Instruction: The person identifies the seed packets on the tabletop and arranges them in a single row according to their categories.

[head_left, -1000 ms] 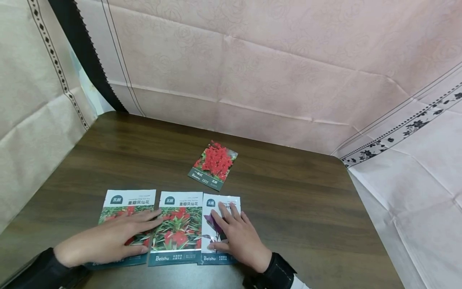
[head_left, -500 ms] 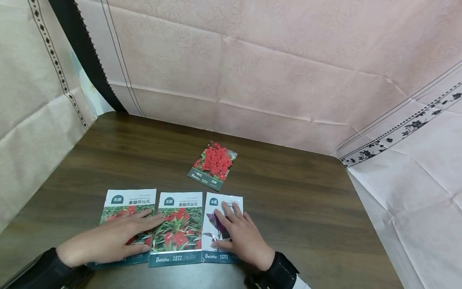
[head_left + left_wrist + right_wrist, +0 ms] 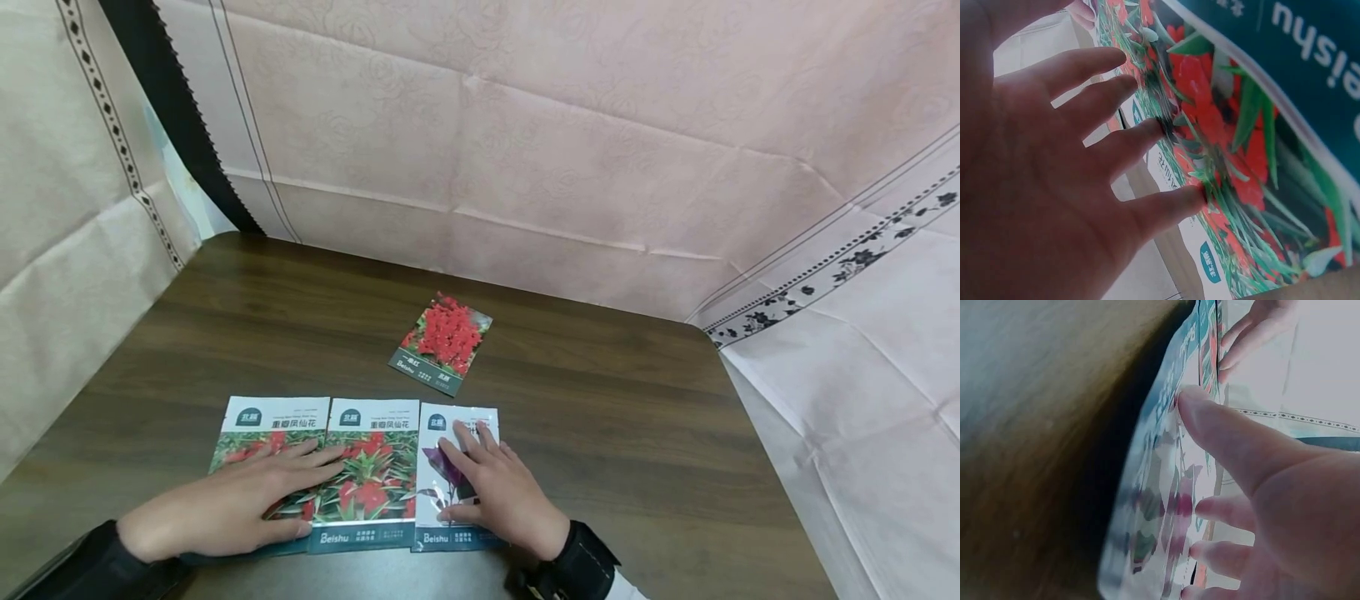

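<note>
Three seed packets lie side by side near the table's front. My left hand (image 3: 240, 504) rests spread over the left packet (image 3: 288, 414), which has red flowers; its fingertips reach onto the matching middle packet (image 3: 371, 492). In the left wrist view the straight fingertips touch the printed flowers. On the right packet (image 3: 427, 483), white with a purple plant, lies my right hand (image 3: 506, 496), fingers spread. The right wrist view has its thumb and fingertips against this packet's face. Parts of the left and right packets are hidden under the hands.
A smaller card (image 3: 447, 342) with red flowers lies tilted behind the packets on the brown wooden table (image 3: 600, 417). Pale patterned cloth (image 3: 525, 150) hangs behind and at both sides of the table.
The left packet has slid right with my left hand, closing the gap to the middle one. The right packet moved slightly right, then back left and nearer with my right hand.
</note>
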A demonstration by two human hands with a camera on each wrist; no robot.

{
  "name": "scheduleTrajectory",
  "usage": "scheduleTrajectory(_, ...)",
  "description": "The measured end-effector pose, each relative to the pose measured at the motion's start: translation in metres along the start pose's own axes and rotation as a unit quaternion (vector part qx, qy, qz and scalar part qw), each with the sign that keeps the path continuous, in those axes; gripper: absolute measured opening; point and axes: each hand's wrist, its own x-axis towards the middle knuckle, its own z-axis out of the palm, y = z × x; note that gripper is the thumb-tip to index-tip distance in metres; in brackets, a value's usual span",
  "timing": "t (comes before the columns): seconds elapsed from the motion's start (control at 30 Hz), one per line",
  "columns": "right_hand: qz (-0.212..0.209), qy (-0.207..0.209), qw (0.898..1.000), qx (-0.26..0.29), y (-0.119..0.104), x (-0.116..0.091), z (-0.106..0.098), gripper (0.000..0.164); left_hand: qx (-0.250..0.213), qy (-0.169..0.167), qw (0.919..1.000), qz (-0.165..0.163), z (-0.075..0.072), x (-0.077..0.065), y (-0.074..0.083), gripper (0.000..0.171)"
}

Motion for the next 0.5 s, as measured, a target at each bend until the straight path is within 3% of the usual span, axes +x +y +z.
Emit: scheduleTrajectory(0.5,0.012,0.008,1.000,-0.002,-0.0074,0.0026,0.0020,0.084,-0.020,-0.012,0.9997,-0.007,-0.0042,0.0024,-0.0035,0.066)
